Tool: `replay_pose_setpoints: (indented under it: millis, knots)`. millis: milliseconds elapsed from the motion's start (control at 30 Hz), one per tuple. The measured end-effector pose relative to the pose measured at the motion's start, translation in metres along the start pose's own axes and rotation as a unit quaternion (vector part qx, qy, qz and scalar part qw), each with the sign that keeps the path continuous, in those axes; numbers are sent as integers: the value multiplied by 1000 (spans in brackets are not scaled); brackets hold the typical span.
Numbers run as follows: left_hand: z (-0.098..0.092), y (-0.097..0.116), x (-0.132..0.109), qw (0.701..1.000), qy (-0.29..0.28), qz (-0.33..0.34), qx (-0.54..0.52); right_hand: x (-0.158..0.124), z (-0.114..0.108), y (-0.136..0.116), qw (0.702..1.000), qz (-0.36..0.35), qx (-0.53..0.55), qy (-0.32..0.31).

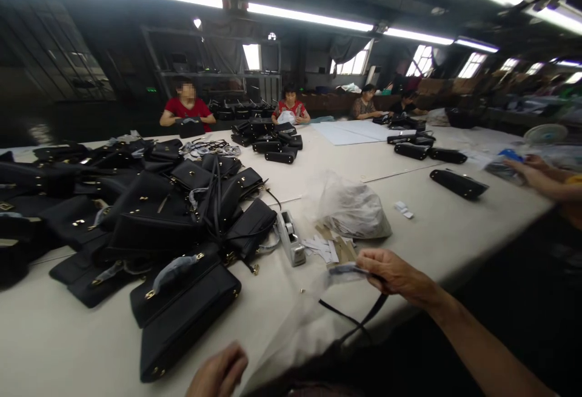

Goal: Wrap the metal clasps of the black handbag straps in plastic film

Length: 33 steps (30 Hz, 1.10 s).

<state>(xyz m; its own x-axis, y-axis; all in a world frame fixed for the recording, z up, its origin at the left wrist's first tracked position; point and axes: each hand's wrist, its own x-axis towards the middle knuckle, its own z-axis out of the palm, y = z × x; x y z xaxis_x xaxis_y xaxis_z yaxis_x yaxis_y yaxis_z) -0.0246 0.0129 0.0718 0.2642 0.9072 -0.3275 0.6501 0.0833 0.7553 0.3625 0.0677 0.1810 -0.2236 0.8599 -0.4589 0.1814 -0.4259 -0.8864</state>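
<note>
My right hand (393, 273) is closed on a black strap (350, 270), part of which sits in clear plastic wrap. A dark strap length (375, 311) hangs below that hand over the table edge. My left hand (220, 373), slightly blurred, is at the bottom of the view with its fingers curled in and nothing visible in them. Just beyond it a black handbag (188, 318) lies on the table, its handle (175, 273) wrapped in plastic. Thin clear plastic film (295, 330) spreads on the table between my hands.
A heap of black handbags (150, 203) covers the left. Mid-table stand a tape dispenser (291, 239), paper strips (322, 248) and a full plastic bag (352, 206). One black bag (458, 185) lies to the right. Several people sit across the table; a co-worker's hands (531, 170) are at far right.
</note>
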Motion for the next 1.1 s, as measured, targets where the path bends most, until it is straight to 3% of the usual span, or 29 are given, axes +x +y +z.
replay_pose_setpoints:
  millis: [67,133,167,233,300,400,500,600,767,933,1000,1100]
  knots:
    - [7,47,29,992,19,120,-45,-10,2,-3,998,2,-57,-38]
    - [20,104,52,967,-12,236,-99,-22,5,-7,993,-5,-99,-60]
    - [29,131,60,956,-65,258,-123,-29,5,-8,991,-8,-116,-62]
    - [49,174,69,926,-228,256,-157,-43,0,-9,990,-14,-137,-40]
    - [69,198,72,898,-334,223,-180,-60,-12,-5,990,-12,-140,-16]
    - [89,206,74,896,-342,209,-189,-90,-38,8,992,9,-127,-10]
    - [98,208,77,900,-335,223,-169,-118,-63,23,993,33,-113,3]
    - [106,216,79,887,-359,243,-158,-136,-79,33,993,14,-114,37]
    - [123,234,79,857,-424,229,-181,-148,-87,32,988,-16,-138,65]
    - [142,248,78,822,-489,182,-226,-151,-83,28,994,5,-105,-2]
    - [153,248,79,836,-465,186,-222,-151,-83,28,994,30,-109,-5]
    - [171,244,81,903,-299,285,-118,-150,-83,30,973,62,-195,110]
